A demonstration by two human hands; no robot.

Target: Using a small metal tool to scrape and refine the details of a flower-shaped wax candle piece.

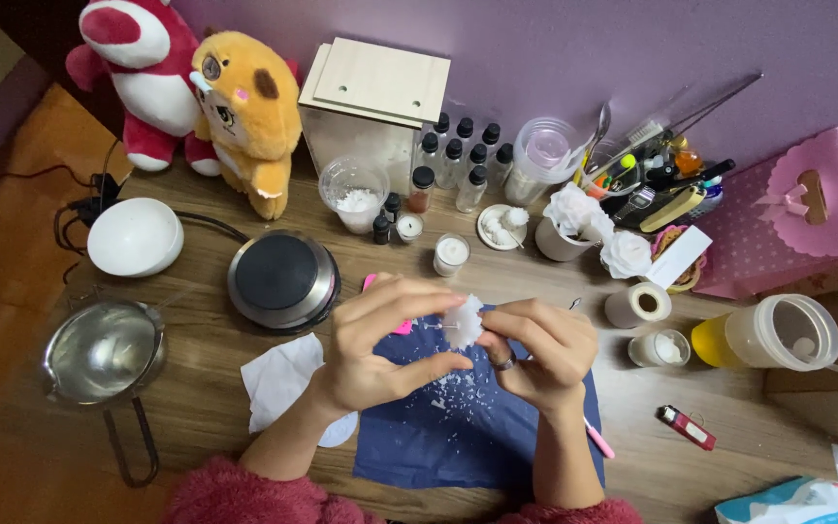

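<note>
Near the front edge of the brown wooden table (196, 388): dark blue cloth mat (458, 437), catching fallen white flakes. Above it, left hand (375, 349) and right hand (540, 349), fingertips pinched on the small white wax flower (463, 320), steadied between both.

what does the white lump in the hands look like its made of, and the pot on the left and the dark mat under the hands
White lump, pinched between the left hand and right hand: probably wax, matte and crumbly, with white flakes shed below. Pot: polished metal, likely steel, with a mirror-like bowl. Dark mat: navy, matte, flat; cloth or paper, cannot tell.
</note>
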